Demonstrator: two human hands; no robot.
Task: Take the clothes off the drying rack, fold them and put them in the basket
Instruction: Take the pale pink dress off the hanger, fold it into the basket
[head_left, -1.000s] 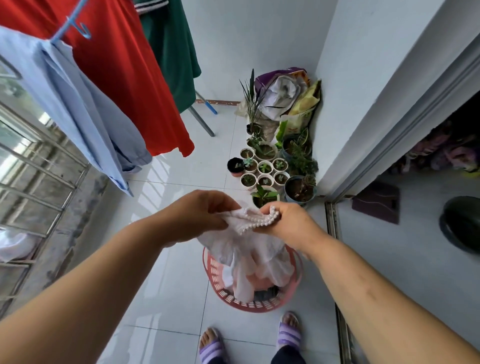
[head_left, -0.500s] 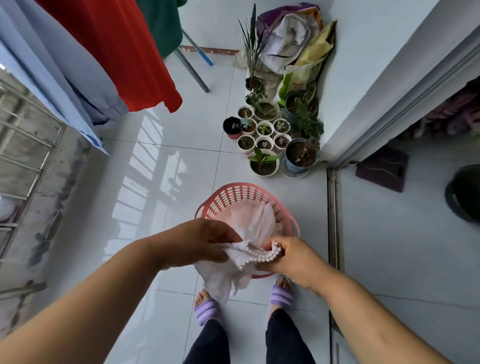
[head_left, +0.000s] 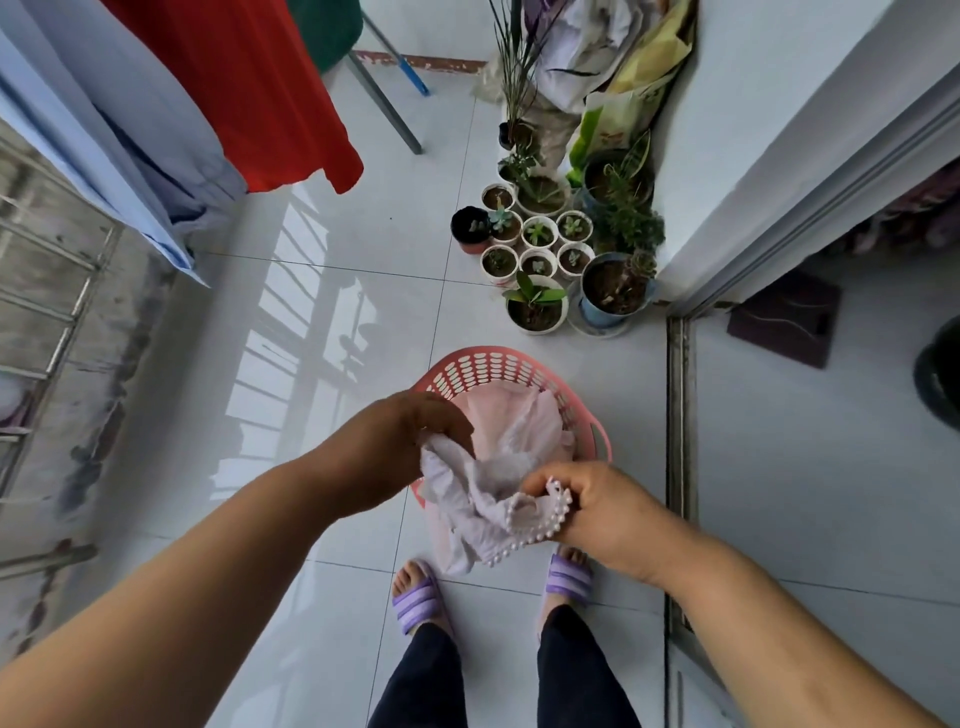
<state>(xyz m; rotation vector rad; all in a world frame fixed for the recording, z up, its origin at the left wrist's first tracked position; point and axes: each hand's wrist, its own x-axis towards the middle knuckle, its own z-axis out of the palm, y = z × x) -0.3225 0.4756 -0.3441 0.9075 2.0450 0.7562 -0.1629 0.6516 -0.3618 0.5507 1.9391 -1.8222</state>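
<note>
A crumpled white garment (head_left: 470, 499) with a pearl-beaded edge hangs between my two hands above the pink basket (head_left: 493, 366). My left hand (head_left: 402, 441) grips its upper left part. My right hand (head_left: 587, 506) pinches the beaded edge. A pale pink cloth (head_left: 511, 426) lies inside the basket. On the rack at top left hang a light blue shirt (head_left: 119, 130), a red garment (head_left: 260, 88) and a green garment (head_left: 327, 26).
Several potted plants (head_left: 550, 249) and bags (head_left: 597, 52) fill the corner behind the basket. A rack leg (head_left: 387, 104) slants across the white tile floor. A metal railing (head_left: 47, 291) runs along the left. A sliding-door track (head_left: 675, 415) lies to the right.
My view has tilted further down. Both hands with the white garment have dropped lower over the basket's near rim, and the hands have moved slightly apart.
</note>
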